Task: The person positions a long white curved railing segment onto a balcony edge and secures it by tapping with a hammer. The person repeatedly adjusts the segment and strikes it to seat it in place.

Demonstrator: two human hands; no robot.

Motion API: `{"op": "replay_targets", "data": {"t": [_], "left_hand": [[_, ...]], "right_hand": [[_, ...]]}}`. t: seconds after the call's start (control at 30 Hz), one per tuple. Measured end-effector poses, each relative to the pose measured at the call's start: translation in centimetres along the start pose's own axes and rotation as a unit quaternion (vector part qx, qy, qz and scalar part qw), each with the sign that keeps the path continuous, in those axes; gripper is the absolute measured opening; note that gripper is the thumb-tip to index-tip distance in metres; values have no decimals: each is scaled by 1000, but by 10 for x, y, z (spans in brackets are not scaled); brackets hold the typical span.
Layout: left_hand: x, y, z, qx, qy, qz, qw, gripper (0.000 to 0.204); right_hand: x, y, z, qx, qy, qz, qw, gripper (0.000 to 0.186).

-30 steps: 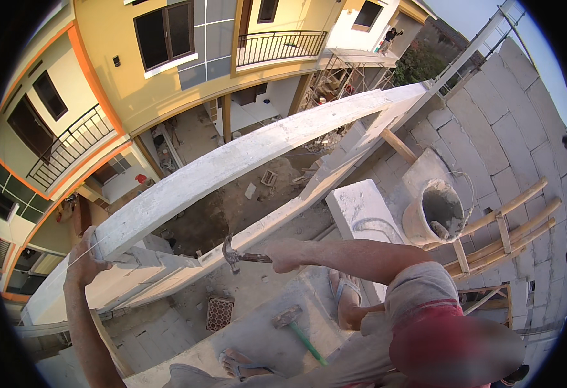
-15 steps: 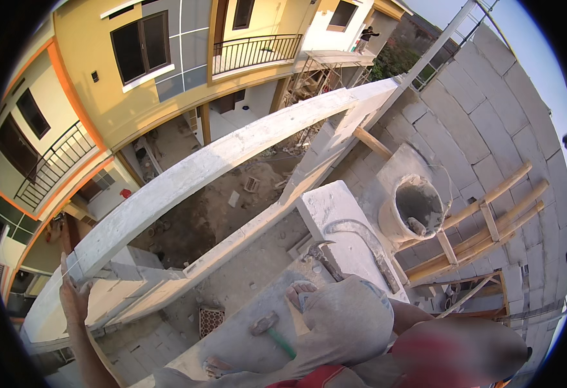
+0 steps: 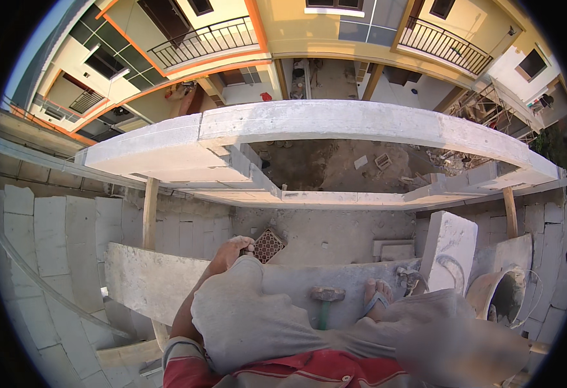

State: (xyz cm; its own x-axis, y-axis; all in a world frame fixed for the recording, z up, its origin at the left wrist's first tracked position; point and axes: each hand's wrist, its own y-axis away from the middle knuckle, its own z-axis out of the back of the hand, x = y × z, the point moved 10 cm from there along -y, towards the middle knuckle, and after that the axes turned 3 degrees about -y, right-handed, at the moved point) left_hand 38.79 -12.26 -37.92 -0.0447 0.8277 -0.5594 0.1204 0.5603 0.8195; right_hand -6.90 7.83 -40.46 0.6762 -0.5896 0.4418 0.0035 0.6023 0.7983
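Observation:
My left hand (image 3: 233, 252) is beside my left knee, its dusty fingers curled. Whatever they may hold is hidden. My right hand does not show; a blurred patch covers the lower right. Between my legs, a hammer (image 3: 327, 294) with a green handle lies on the grey plank. By my sandalled right foot is a claw hammer (image 3: 411, 279). Right of it stands a pale lightweight block (image 3: 448, 242), with a curved grey strip (image 3: 452, 270) against its face. A mortar-crusted bucket (image 3: 508, 299) stands tilted in the view at far right.
Ahead, a pale block wall (image 3: 361, 123) with a taut string along its top frames an opening above dirt ground. A patterned vent block (image 3: 268, 247) lies below the plank (image 3: 147, 275). Wooden posts (image 3: 150, 213) stand at both sides. Yellow houses rise beyond.
My view has swung left. My left hand has come off the wall's left end and back to my knee, its fingers now curled. The hammers and block stay put.

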Motion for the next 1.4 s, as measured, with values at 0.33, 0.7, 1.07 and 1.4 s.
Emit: {"op": "replay_targets", "data": {"t": [0.33,0.7,1.07,1.4], "left_hand": [[-94,-7,-56,142,-10,-69,987,27],[-122,-9,-147,224,86,-81,967,35],[-19,-33,-116,187,46,47,980,45],[-18,-30,-95,225,98,16,969,52]], "right_hand": [[90,32,136,-43,246,113,962,29],[353,-18,101,-121,-93,328,932,16],[323,-65,-18,-136,-192,150,960,24],[316,-87,-50,-20,-397,91,913,19]]}}
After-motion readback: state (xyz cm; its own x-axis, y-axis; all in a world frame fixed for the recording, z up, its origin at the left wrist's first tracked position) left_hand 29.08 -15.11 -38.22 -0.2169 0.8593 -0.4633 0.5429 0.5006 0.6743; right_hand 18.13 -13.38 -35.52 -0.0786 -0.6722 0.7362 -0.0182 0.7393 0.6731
